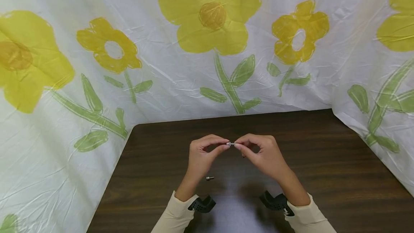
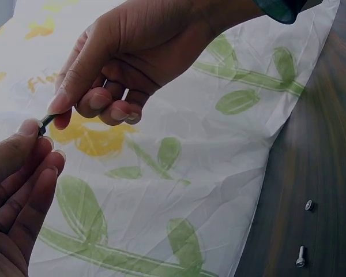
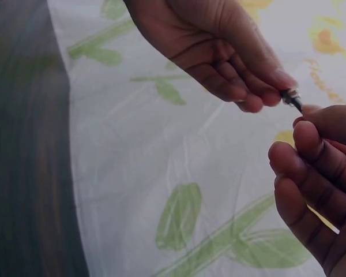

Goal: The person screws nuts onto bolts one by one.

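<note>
My left hand (image 1: 201, 155) and right hand (image 1: 264, 154) meet over the table, holding a small metal bolt (image 1: 231, 144) between their fingertips. The left thumb and forefinger pinch its thicker silver end (image 3: 290, 97); the right thumb and forefinger pinch the thin shaft. I cannot tell whether that thicker end is the bolt's head or a nut. In the left wrist view, the left hand (image 2: 14, 190) shows at lower left, the right hand (image 2: 132, 57) above it. Below the hands, another small bolt (image 1: 210, 178) lies on the table.
The dark wood-grain table (image 1: 155, 168) has a small round metal piece (image 2: 309, 205) lying on it, close to the loose bolt (image 2: 300, 257). A white curtain (image 1: 181, 82) with yellow flowers hangs along the table's back and sides. Black wrist mounts (image 1: 203, 204) sit at the cuffs.
</note>
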A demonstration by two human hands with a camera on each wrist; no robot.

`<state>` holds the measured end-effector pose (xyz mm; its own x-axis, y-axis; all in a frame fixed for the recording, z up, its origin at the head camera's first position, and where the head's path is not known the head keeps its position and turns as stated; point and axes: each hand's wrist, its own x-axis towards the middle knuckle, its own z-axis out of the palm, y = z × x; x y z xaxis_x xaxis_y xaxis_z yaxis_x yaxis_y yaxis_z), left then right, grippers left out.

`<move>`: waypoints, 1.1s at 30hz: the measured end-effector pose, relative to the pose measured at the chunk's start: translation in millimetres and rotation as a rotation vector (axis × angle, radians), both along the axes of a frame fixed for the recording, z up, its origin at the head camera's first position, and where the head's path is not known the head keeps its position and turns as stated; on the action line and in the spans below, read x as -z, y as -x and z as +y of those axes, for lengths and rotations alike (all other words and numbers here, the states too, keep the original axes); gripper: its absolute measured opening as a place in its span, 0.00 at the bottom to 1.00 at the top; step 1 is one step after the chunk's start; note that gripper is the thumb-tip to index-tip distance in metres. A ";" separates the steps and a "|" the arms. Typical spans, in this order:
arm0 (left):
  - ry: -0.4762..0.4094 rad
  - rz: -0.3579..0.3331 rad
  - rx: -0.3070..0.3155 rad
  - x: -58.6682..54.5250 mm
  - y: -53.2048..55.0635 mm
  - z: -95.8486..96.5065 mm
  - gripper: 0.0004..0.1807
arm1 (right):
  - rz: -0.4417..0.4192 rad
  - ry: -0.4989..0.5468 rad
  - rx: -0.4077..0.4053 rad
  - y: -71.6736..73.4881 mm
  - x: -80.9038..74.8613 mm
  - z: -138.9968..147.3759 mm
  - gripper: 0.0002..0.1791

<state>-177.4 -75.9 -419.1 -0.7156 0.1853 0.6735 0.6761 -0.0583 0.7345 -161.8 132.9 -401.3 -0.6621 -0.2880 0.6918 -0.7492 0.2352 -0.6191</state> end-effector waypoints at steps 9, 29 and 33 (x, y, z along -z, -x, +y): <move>0.027 -0.027 0.047 7.1 -0.7 -6.3 0.07 | -0.042 -0.034 -0.039 0.3 3.0 2.7 0.10; 0.449 -0.030 0.027 44.2 -6.0 -1.1 0.07 | -0.061 -0.369 0.205 -12.7 55.6 14.3 0.09; 0.542 -0.048 0.006 54.0 -9.6 4.6 0.06 | -0.064 -0.425 0.228 -14.5 66.8 17.3 0.08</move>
<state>-167.8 -71.3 -473.1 -0.7414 0.5011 0.4465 0.6416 0.3340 0.6905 -147.3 150.2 -468.0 -0.7788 -0.3791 0.4999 -0.6127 0.6308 -0.4761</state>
